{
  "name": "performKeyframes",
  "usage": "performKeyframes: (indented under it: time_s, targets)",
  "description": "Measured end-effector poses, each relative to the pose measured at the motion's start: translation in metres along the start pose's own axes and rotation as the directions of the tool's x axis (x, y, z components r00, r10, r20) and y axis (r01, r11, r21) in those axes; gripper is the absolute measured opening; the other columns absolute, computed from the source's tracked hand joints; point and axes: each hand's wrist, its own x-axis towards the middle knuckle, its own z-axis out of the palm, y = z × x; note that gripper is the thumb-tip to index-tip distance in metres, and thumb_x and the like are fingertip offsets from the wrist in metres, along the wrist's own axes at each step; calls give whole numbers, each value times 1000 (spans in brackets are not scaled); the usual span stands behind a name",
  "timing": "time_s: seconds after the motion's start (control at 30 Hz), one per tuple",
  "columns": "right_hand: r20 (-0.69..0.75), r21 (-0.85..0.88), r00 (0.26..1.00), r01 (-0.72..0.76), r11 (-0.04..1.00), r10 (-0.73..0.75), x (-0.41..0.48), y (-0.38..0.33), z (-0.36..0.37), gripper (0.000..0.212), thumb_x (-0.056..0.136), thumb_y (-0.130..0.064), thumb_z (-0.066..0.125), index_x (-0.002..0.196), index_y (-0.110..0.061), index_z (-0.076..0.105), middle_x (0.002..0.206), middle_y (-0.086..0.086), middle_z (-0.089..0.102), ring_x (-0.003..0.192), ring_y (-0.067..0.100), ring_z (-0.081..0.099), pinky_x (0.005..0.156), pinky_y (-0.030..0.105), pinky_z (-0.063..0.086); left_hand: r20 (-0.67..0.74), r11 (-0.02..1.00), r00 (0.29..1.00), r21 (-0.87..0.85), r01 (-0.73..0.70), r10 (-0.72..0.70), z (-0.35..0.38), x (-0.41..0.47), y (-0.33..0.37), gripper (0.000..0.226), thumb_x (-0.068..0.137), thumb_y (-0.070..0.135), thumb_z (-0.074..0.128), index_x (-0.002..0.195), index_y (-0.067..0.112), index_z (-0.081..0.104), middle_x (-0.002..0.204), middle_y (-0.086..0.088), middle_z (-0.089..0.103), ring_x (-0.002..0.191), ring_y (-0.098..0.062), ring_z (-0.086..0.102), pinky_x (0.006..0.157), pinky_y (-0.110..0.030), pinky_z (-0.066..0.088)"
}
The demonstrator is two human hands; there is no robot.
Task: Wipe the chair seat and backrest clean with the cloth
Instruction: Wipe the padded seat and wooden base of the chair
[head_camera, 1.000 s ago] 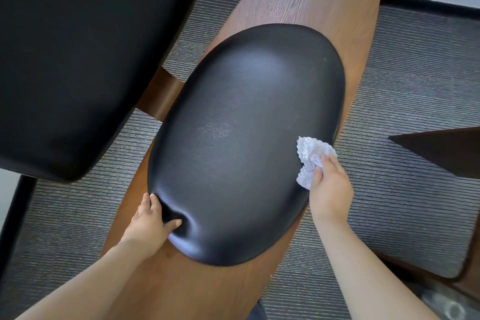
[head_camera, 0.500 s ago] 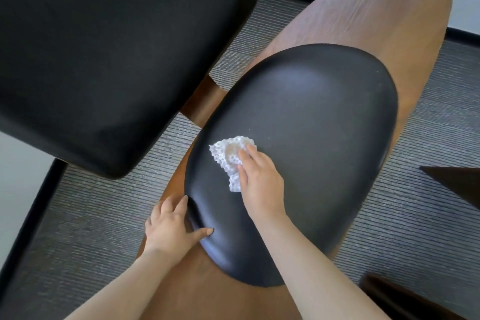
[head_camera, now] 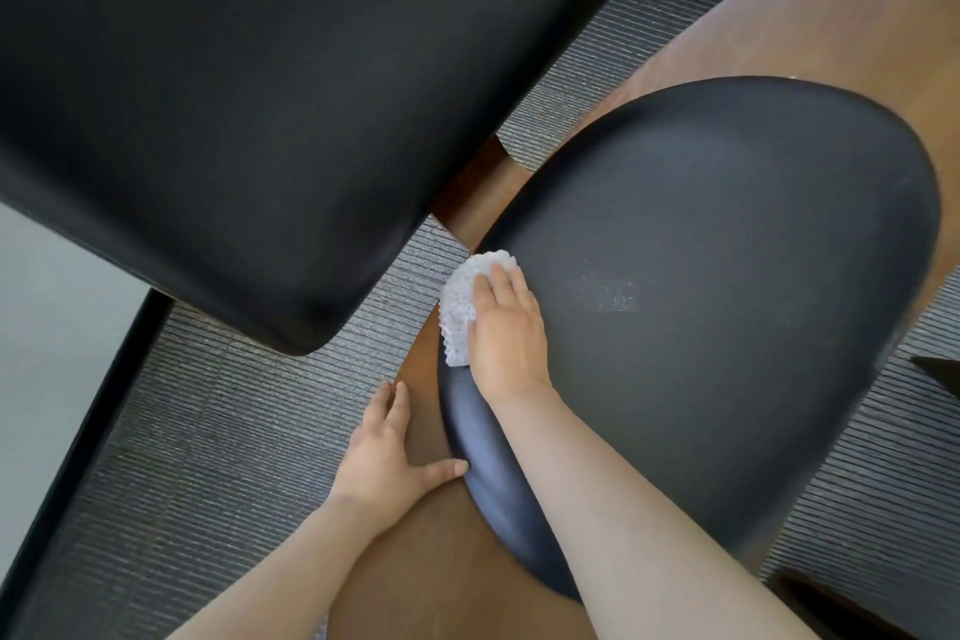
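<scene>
The black oval seat cushion (head_camera: 727,307) lies on the chair's brown wooden shell (head_camera: 447,582). The black padded backrest (head_camera: 249,94) fills the upper left. My right hand (head_camera: 506,327) presses a white textured cloth (head_camera: 462,307) flat on the cushion's left edge, fingers spread over it. A faint whitish smudge (head_camera: 613,299) shows on the cushion to the right of that hand. My left hand (head_camera: 389,452) rests on the wooden shell beside the cushion, thumb touching the cushion's rim, holding nothing.
Grey ribbed carpet (head_camera: 197,431) surrounds the chair. A black skirting strip (head_camera: 88,426) and a pale wall run along the left. A dark wooden piece (head_camera: 940,374) juts in at the right edge, another at the bottom right corner.
My right hand has swept the cloth from the cushion's right edge across to its left edge. My left hand slid from the cushion's rim onto the wood. The view shifted left.
</scene>
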Motion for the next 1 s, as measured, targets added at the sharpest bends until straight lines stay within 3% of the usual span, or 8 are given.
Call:
performKeyframes:
  time_s: [0.1, 0.2, 0.37, 0.87, 1.0]
  targets:
    - [89, -100, 986, 147, 984, -138, 4, -2, 1, 74, 85, -7, 55, 149, -17, 19, 158, 7, 6, 147, 27, -7, 119, 43, 1, 6, 1000, 1000, 14, -20, 20, 0, 1, -2, 125, 63, 71, 67, 153, 19, -2, 160, 3, -7, 148, -21, 6, 119, -31, 14]
    - [246, -181, 947, 253, 950, -206, 7, -1, 12, 65, 93, -18, 46, 151, -15, 16, 160, 6, 1, 146, 24, -13, 119, 42, -5, 12, 999, 999, 23, -38, 38, 1, 2, -4, 125, 64, 71, 67, 152, 20, -5, 160, 2, -9, 148, -21, 3, 120, -31, 13]
    - [205, -228, 971, 173, 958, -126, 5, -1, 20, 63, 101, -44, 24, 152, -12, 7, 161, 7, -5, 146, 24, -14, 118, 42, -11, 22, 998, 998, 35, -54, 53, -1, 1, -6, 123, 67, 69, 67, 152, 20, -8, 160, 3, -13, 148, -20, 1, 119, -30, 12]
    - [92, -252, 994, -33, 967, 57, -17, 66, -7, 59, 101, -40, 20, 152, -18, -1, 160, 3, -10, 146, 22, -17, 118, 43, -10, 76, 995, 997, 94, 24, -32, -5, 0, 8, 121, 69, 68, 66, 153, 19, -6, 160, -1, -11, 148, -26, 4, 120, -34, 13]
    - [62, -272, 994, -67, 960, 87, -23, 90, -18, 59, 101, -40, 21, 152, -18, 1, 160, 2, -9, 146, 21, -15, 118, 43, -9, 49, 991, 999, 133, 8, -15, -5, -2, 17, 112, 73, 69, 61, 153, 19, -1, 160, -4, -13, 148, -25, -3, 121, -35, 9]
